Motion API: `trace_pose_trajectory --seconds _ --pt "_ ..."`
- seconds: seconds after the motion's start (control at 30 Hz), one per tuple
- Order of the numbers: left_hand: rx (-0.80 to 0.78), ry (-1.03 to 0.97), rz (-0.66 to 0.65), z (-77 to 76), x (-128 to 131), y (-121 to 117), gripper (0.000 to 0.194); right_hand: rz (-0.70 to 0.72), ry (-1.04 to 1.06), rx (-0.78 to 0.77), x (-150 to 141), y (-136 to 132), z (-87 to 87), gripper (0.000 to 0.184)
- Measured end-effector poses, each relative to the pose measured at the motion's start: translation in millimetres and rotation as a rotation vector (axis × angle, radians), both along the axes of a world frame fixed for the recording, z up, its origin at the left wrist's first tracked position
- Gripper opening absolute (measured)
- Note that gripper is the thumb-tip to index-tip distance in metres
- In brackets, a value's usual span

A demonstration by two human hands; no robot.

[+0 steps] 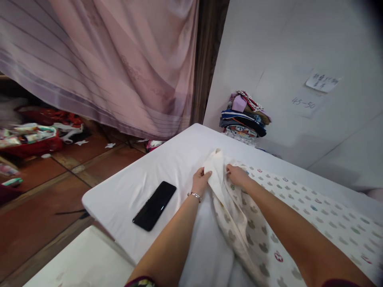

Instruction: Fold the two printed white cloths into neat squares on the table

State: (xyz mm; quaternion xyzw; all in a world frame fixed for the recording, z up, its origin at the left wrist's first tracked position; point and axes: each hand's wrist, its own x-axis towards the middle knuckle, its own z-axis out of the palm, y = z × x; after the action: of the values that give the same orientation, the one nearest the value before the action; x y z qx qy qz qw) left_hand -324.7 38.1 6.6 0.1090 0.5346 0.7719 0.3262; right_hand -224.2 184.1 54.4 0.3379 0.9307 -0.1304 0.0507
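A white cloth printed with grey animal-head shapes is bunched and raised at one end above the table. My left hand, with a silver bracelet at the wrist, pinches the plain white edge of the cloth between thumb and fingers. On the other side of that raised fold, my right hand has its fingers curled in on the cloth. The same print spreads flat to the right, under my right forearm; whether it is one piece with the raised part I cannot tell. Left of my left forearm lies a black phone.
A white-covered table has its rounded corner at left. Folded clothes are stacked against the white wall, which bears paper notes. A pink curtain hangs behind. A red basket of items sits on the tiled floor.
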Motion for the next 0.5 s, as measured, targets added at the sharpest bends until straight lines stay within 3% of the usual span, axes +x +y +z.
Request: trace_pose_trajectory --seconds 0.1,0.27,0.37,0.5 --pt "0.068 0.073 0.004 3.3 2.6 -0.9 0.031 0.069 0.084 -0.135 12.4 -6.5 17.5 0.018" --pt "0.118 0.217 -0.040 10.2 7.1 -3.3 0.032 0.228 0.336 -0.624 13.6 -22.8 49.9 0.014" --pt "0.136 0.320 -0.088 14.5 8.0 -6.7 0.030 0.289 0.393 -0.710 -3.4 -31.4 53.5 0.015" --pt "0.124 0.378 -0.081 18.0 5.5 -11.0 0.025 0.336 0.413 -0.748 -26.0 -34.6 45.1 0.016"
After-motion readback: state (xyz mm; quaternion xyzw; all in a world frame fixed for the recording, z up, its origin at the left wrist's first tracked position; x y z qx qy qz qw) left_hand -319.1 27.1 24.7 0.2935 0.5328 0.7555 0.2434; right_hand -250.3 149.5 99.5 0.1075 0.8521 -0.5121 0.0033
